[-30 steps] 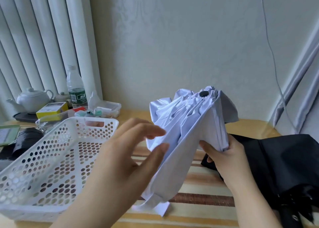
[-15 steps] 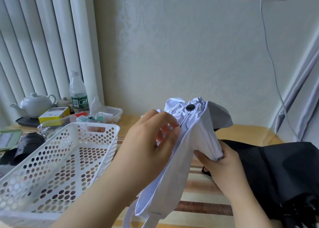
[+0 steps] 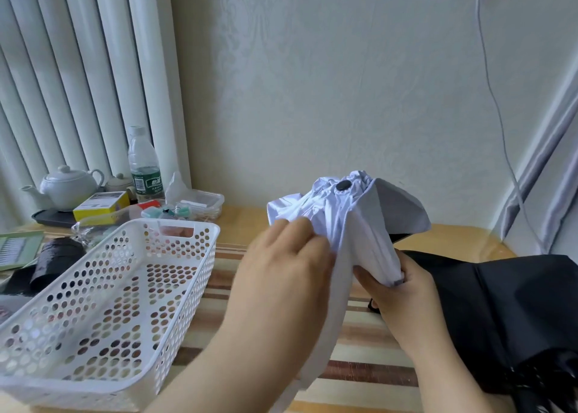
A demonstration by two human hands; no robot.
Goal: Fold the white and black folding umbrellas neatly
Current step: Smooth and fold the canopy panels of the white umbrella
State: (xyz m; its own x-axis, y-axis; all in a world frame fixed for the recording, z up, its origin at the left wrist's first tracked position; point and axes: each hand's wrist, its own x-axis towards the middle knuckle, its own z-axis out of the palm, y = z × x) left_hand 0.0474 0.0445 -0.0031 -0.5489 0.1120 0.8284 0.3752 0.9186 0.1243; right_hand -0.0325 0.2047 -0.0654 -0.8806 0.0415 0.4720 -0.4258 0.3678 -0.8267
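Note:
I hold the white folding umbrella [image 3: 359, 221] upright above the table, its black tip button on top and its canopy loosely gathered. My left hand [image 3: 281, 275] pinches a fold of white fabric on the umbrella's left side. My right hand [image 3: 397, 290] grips the bunched canopy lower down on the right. A white strap hangs from the bottom. The black umbrella [image 3: 506, 312] lies partly open on the table at the right, behind my right hand.
A white perforated basket [image 3: 103, 306] stands on the striped table mat at the left. Behind it are a teapot [image 3: 67, 187], a water bottle [image 3: 144, 165], a yellow box and a clear container. A black bundle [image 3: 58, 259] lies at the far left.
My left hand went from open beside the canopy to pinching a fold of the white fabric. The umbrella has turned slightly, its tip now further right.

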